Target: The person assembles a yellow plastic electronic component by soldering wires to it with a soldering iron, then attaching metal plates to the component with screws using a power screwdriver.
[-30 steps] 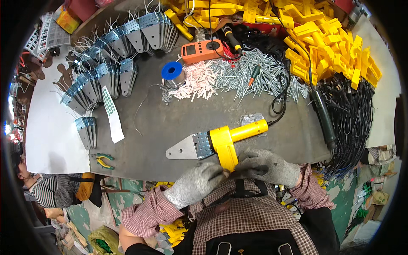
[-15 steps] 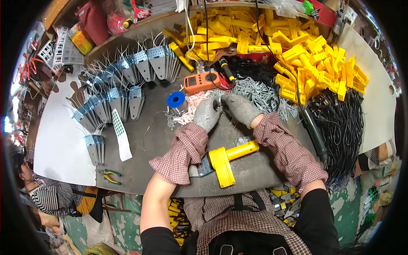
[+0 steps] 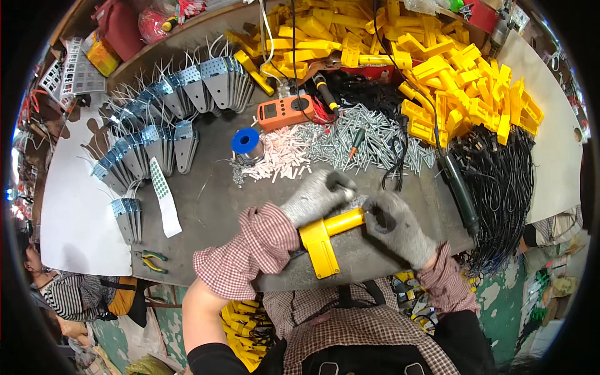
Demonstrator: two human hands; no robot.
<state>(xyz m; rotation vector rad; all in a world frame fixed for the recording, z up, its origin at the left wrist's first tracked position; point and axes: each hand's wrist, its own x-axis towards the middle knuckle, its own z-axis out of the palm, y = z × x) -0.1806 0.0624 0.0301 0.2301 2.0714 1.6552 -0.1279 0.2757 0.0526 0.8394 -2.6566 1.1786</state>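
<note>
A yellow plastic housing with a round handle (image 3: 320, 249) lies near the table's front edge, a metal plate under its left side. My left hand (image 3: 315, 199), in a grey glove, hovers just above it, fingers curled in a pinch; what they hold is too small to name. At the handle's tip is my right hand (image 3: 400, 228), also gloved, thumb and forefinger closed in a ring; whether they grip the tip or a small part is hidden. A small clear plastic bag (image 3: 357, 202) lies between the hands. Beyond them are piled screws (image 3: 369, 140) and pale pink sleeves (image 3: 284, 153).
Yellow housings (image 3: 437, 69) heap up at the back right, above black cables (image 3: 494, 194). A dark corded tool (image 3: 459, 197) hangs at the right. Metal plates with white wires (image 3: 219, 84) stand at the left. Nearby are an orange meter (image 3: 285, 112), wire spool (image 3: 247, 145) and pliers (image 3: 154, 261).
Both hands have drawn back from the screw pile toward me and moved apart, now beside the yellow handle. A small screwdriver on the screws has come into sight. The view has shifted slightly.
</note>
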